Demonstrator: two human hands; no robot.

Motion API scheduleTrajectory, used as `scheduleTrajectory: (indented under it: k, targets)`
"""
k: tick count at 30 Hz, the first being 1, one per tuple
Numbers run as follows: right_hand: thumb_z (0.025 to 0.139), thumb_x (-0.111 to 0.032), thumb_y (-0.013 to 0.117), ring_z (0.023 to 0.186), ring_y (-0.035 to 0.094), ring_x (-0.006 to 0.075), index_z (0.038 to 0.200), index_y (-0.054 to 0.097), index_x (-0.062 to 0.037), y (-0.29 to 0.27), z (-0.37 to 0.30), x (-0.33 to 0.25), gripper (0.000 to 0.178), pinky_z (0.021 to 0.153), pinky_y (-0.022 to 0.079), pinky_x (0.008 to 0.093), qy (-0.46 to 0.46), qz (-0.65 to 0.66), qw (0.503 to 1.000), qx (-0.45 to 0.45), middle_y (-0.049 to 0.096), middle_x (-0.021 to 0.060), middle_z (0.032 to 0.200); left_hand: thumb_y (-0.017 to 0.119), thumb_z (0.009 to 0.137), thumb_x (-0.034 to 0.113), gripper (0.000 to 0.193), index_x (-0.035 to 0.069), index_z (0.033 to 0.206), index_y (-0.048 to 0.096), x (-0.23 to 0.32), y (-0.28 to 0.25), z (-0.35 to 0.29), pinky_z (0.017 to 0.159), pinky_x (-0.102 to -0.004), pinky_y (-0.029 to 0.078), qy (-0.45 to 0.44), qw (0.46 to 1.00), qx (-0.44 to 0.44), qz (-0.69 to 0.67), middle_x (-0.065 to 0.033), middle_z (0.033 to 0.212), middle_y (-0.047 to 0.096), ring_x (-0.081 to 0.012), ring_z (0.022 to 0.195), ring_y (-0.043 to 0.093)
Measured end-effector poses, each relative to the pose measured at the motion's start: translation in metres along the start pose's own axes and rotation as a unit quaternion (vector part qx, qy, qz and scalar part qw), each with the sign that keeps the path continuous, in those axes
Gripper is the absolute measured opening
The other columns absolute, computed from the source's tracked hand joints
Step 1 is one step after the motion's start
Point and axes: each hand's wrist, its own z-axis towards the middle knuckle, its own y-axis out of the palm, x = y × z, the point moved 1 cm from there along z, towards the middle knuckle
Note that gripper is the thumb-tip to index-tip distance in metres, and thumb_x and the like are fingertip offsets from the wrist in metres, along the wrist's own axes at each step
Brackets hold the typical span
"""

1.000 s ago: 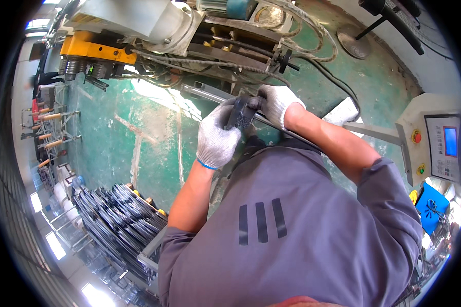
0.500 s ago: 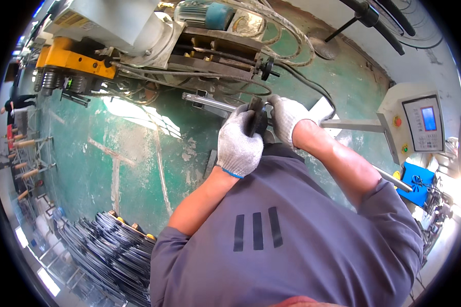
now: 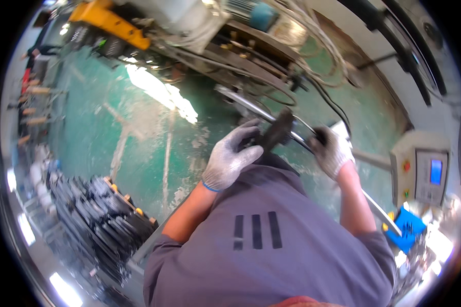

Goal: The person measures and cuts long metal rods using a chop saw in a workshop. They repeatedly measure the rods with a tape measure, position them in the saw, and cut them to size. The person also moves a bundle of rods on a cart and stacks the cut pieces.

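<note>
My left hand (image 3: pixel 230 157), in a pale knitted glove with a blue cuff edge, pinches a dark, flat, elongated piece (image 3: pixel 278 130) between thumb and fingers. The piece slants up to the right in front of my waist, its kind too blurred to name. To the right, my right hand (image 3: pixel 334 151), gloved too, is curled, its fingertips dark. A thin pale line runs from the dark piece toward those fingers; what they hold cannot be made out. Just beyond the hands, a long metal bar (image 3: pixel 251 106) passes partly behind the dark piece.
Ahead stands a machine with a yellow arm (image 3: pixel 110 23), a blue-ended motor (image 3: pixel 261 16) and looping hoses. A control box (image 3: pixel 420 169) with a lit screen is at right, above a blue tray (image 3: pixel 411 229). Stacked dark strips (image 3: pixel 95 220) lie at lower left.
My hands have parted: the right moved right and down from the dark piece, the left slightly left and lower. The dark piece now tilts rightward. The whole view has turned.
</note>
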Motion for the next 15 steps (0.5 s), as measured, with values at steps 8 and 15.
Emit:
scheduleTrajectory:
  k: [8,15]
  targets:
    - [0.110,-0.009,0.076,0.094,0.074,0.0157,0.127,0.080,-0.0001,-0.069,0.010,-0.045,0.019,0.088,0.060,0.0300,-0.130,0.090,0.950,0.268,0.080,0.0068,0.102,0.074,0.112,0.017,0.029,0.000,0.134,0.080,-0.026,-0.091,-0.008,0.099,-0.0314,0.061,-0.006,0.973,0.226,-0.040,-0.0065,0.123,0.082,-0.0154,0.108,0.075]
    - [0.099,-0.004,0.081,0.089,0.071,0.0138,0.128,0.078,0.0001,-0.060,0.040,-0.247,0.029,0.081,0.059,0.0307,-0.222,0.049,0.959,0.172,0.078,0.0076,0.101,0.075,0.110,0.011,0.029,-0.003,0.135,0.079,0.008,-0.179,0.004,0.099,-0.0287,0.060,0.032,0.977,0.207,0.039,-0.0068,0.123,0.082,-0.0109,0.110,0.073]
